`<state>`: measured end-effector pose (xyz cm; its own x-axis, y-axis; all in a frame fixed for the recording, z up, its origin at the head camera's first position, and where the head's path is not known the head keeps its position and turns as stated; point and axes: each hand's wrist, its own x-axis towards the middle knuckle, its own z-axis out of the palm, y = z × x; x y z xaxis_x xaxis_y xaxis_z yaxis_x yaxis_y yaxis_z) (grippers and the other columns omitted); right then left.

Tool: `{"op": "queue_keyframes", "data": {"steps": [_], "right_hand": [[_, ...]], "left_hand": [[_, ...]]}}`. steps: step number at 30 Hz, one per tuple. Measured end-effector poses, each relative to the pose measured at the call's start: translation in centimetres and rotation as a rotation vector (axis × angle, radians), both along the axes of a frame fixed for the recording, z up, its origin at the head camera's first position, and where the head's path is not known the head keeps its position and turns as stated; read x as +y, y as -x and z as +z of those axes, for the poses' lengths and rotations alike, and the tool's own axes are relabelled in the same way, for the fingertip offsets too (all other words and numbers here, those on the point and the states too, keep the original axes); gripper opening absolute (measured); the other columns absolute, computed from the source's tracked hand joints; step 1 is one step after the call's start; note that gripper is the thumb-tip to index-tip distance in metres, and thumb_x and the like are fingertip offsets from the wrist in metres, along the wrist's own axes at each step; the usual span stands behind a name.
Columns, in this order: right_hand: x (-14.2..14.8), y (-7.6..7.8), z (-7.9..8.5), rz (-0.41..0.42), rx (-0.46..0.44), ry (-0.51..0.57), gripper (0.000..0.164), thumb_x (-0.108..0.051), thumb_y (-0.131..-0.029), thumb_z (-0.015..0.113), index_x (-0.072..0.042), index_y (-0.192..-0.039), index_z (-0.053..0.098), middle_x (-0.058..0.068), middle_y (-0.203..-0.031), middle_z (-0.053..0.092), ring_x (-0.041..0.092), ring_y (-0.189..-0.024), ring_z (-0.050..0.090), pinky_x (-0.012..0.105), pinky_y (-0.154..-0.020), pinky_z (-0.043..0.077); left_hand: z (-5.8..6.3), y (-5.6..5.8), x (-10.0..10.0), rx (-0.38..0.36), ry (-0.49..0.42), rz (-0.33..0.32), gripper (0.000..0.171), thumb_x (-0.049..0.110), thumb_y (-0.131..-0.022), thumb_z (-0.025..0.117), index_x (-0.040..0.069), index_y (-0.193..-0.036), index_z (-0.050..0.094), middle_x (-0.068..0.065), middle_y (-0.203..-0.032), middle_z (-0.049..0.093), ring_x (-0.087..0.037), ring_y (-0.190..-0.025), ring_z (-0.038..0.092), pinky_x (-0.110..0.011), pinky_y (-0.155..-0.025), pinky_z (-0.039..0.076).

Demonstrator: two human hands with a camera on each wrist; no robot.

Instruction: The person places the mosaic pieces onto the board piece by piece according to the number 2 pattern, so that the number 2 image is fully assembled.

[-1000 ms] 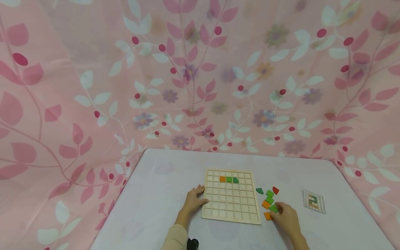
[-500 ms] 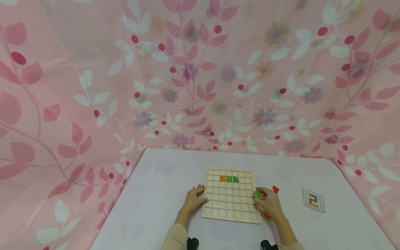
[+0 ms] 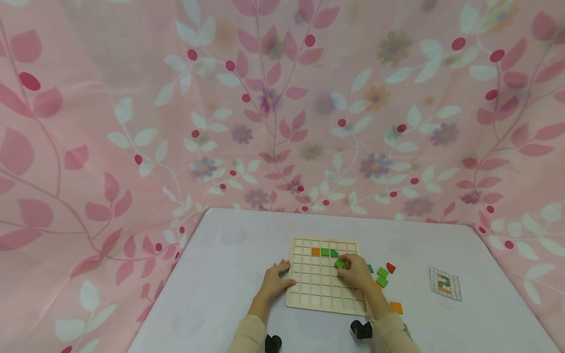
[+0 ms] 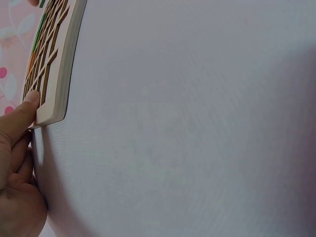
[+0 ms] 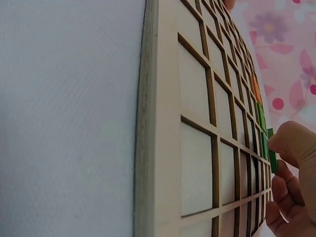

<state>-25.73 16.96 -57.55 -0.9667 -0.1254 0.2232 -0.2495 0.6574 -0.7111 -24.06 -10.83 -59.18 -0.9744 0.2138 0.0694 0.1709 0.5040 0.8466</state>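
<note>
A wooden grid board point(image 3: 315, 296) lies flat on the table. Along one of its upper rows sit an orange square tile point(image 3: 315, 251), a green square tile point(image 3: 324, 252) and a dark green rounded tile point(image 3: 334, 253). Thumb and fingers of my right hand point(image 3: 358, 273) pinch another green square tile point(image 3: 339, 264) over the board, just below the rounded one; the right wrist view shows this pinched tile point(image 5: 273, 152) edge-on. My left hand point(image 3: 272, 282) rests at the board's left edge. Its thumb point(image 4: 31, 97) lies on the rim in the left wrist view.
Right of the board lie a red rounded tile point(image 3: 391, 267), green squares point(image 3: 382, 282), an orange square point(image 3: 396, 307) and a partly hidden dark green tile point(image 3: 370, 268). A gridded pattern card point(image 3: 446, 284) is farther right. Black devices point(image 3: 362, 329) sit at both wrists.
My right hand has carried the green square tile from the loose pile leftward onto the board area. The lower orange tile has shifted slightly right. My left hand has stayed at the board's edge.
</note>
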Motion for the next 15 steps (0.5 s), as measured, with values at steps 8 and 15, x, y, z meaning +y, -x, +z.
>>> {"op": "queue_keyframes", "data": {"steps": [8, 15], "right_hand": [[-0.9, 1.0, -0.8, 0.124, 0.095, -0.062, 0.021, 0.009, -0.074, 0.065, 0.01, -0.094, 0.069, 0.017, -0.093, 0.063, 0.022, -0.078, 0.057, 0.031, -0.063, 0.052], [-0.9, 1.1, -1.5, 0.113, 0.204, -0.051, 0.012, 0.009, -0.076, 0.07, 0.009, -0.088, 0.071, 0.018, -0.093, 0.063, 0.035, -0.086, 0.061, 0.043, -0.071, 0.056]], "left_hand": [[0.0, 0.1, 0.0, 0.012, -0.001, -0.004, 0.061, 0.013, -0.073, 0.078, -0.008, -0.126, 0.054, -0.024, -0.134, 0.049, -0.047, -0.131, 0.033, -0.067, -0.108, 0.011], [0.0, 0.0, 0.0, 0.003, -0.013, -0.001, 0.061, 0.011, -0.073, 0.078, -0.008, -0.125, 0.053, -0.024, -0.134, 0.049, -0.044, -0.132, 0.034, -0.064, -0.109, 0.012]]}}
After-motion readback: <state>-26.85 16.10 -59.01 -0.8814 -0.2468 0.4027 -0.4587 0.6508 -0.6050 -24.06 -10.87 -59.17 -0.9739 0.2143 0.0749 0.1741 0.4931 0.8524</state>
